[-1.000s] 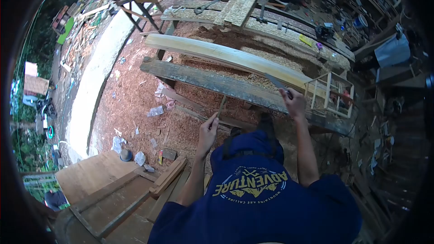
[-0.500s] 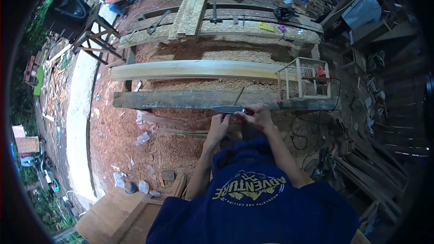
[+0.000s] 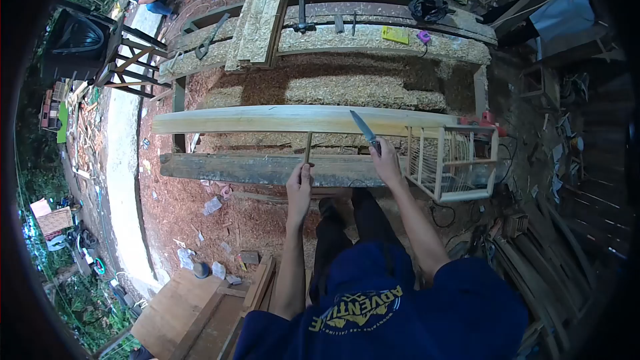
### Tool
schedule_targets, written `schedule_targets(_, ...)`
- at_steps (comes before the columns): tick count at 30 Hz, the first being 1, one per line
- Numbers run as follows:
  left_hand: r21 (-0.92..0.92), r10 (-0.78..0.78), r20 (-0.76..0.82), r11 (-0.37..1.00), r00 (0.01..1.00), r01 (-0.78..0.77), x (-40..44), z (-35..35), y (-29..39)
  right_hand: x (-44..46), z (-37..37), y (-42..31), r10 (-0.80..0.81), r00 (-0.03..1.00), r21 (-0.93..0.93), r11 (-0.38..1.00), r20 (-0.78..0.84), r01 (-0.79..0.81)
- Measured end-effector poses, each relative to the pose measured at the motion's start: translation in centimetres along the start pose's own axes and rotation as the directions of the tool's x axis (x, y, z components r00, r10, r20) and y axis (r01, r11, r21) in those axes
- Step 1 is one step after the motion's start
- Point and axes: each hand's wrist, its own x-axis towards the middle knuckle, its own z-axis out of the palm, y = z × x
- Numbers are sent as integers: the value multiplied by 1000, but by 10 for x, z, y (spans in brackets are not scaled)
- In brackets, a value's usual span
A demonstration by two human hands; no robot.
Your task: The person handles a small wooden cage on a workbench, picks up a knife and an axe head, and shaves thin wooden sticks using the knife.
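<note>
Knife (image 3: 362,124), bare, gripped in right hand (image 3: 386,160), tip angled far and left, over pale plank (image 3: 267,121). Left hand (image 3: 299,184) closed on near end of thin stick (image 3: 308,147), held above dark beam (image 3: 230,169); whether stick touches beam, cannot tell from where I stand. Hands apart. Worry: stick thin, held at one end, could bend or twist under knife; knife could then skid toward left hand. Slatted frame (image 3: 465,195) just right of right hand; careless swing could knock it.
</note>
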Motion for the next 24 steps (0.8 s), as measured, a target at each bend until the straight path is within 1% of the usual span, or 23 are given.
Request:
schedule_targets(1,19,0,-7,1000,1000,0,15,10,-5,11,12,5,-59,997,26,998,-51,60)
schedule_targets(2,37,4,-12,999,1000,-4,31,18,-12,18,20,12,50,999,-25,998,18,-50)
schedule_targets(5,75,-12,-32,997,999,14,72,44,-27,51,54,45,72,997,-105,992,30,-68)
schedule_targets(6,69,-9,-34,998,999,12,84,51,-38,64,67,60,33,999,-155,987,25,-29)
schedule_targets(9,96,-21,-64,995,998,27,109,70,-69,92,98,98,99,993,-289,954,58,-78)
schedule_targets(12,97,-65,-56,993,996,71,122,84,-84,108,116,120,94,995,-385,919,18,-79)
schedule_targets(14,59,-97,-7,994,995,97,124,86,-92,112,122,129,61,998,-410,910,-11,-60)
schedule_targets(16,30,-110,-32,993,993,111,120,89,-86,106,120,127,14,999,-413,910,-52,-34)
schedule_targets(17,15,-104,-46,994,994,105,119,89,-78,101,116,121,10,996,-386,922,-88,-43)
schedule_targets(19,-60,-83,-23,995,996,82,116,84,-70,85,105,98,-6,985,-326,944,-170,-51)
schedule_targets(20,-104,-74,-26,992,997,70,114,82,-64,76,100,84,44,993,-161,985,-109,-61)
schedule_targets(21,-152,-63,-30,987,998,57,112,79,-59,64,93,71,77,996,6,997,-39,-77)
schedule_targets(22,-157,-64,-24,986,998,60,111,74,-60,50,85,59,94,995,168,981,39,-99)
schedule_targets(24,-218,-72,-49,974,996,60,110,70,-50,14,71,25,159,943,370,891,292,-265)
